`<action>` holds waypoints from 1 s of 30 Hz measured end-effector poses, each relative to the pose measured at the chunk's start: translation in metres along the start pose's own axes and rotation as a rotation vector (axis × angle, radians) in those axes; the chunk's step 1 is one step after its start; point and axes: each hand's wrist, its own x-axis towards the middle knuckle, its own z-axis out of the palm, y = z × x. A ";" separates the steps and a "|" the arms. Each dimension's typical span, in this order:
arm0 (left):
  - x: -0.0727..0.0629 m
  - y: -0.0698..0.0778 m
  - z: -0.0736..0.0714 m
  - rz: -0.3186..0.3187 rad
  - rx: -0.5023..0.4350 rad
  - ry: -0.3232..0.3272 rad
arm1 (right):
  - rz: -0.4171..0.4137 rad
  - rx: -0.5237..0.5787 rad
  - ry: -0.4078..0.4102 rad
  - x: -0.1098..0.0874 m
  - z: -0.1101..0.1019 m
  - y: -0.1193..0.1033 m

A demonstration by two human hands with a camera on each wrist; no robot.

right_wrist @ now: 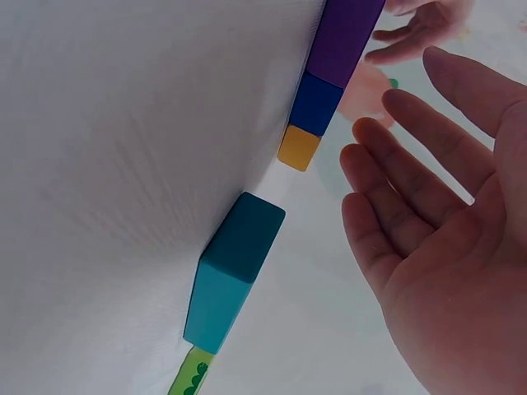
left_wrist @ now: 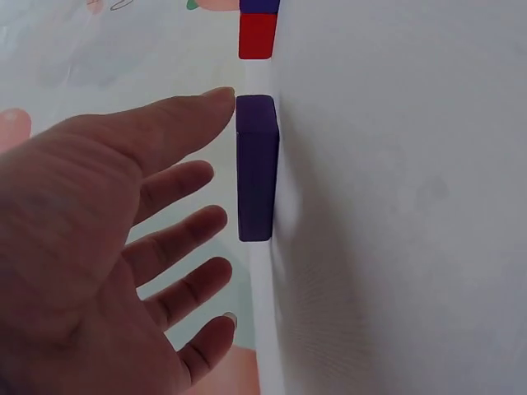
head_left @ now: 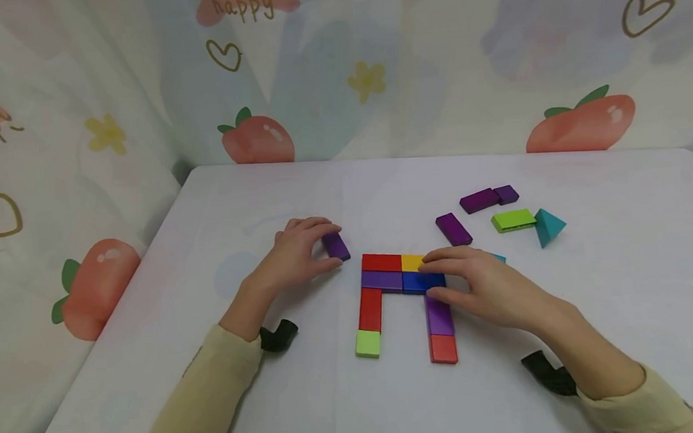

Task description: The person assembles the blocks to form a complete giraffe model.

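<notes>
My left hand is beside a loose purple block. In the left wrist view its thumb tip is near one end of that block, and the other fingers are spread and slightly bent, not curled round it. My right hand hovers over the right side of an arrangement of flat blocks, fingers extended, partly covering a yellow block and a blue block. Its palm holds nothing in the right wrist view. The arrangement also has red, purple and light green blocks.
Behind the right hand lie purple blocks, a lime green block and a teal pyramid. A teal block, mostly hidden by the right hand in the head view, lies near the arrangement. Printed cloth hangs behind the white table.
</notes>
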 end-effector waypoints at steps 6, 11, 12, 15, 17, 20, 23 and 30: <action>-0.004 0.001 0.000 0.044 -0.048 0.032 | 0.033 0.013 0.030 -0.001 -0.011 0.006; -0.004 0.001 0.001 0.087 -0.067 0.054 | 0.078 0.021 0.105 -0.003 -0.022 0.017; -0.004 0.001 0.002 0.095 -0.071 0.056 | 0.086 0.017 0.117 -0.003 -0.024 0.019; -0.005 0.001 0.003 0.107 -0.077 0.057 | 0.118 0.009 0.126 -0.002 -0.026 0.027; -0.006 0.000 0.003 0.107 -0.080 0.059 | 0.148 0.002 0.114 -0.002 -0.028 0.032; -0.007 -0.002 0.004 0.108 -0.089 0.064 | 0.192 0.003 0.076 -0.004 -0.032 0.040; -0.006 -0.004 0.006 0.122 -0.105 0.067 | 0.208 0.009 0.039 -0.008 -0.036 0.047; -0.004 -0.002 0.008 0.139 -0.120 0.058 | 0.223 0.034 -0.017 -0.018 -0.040 0.062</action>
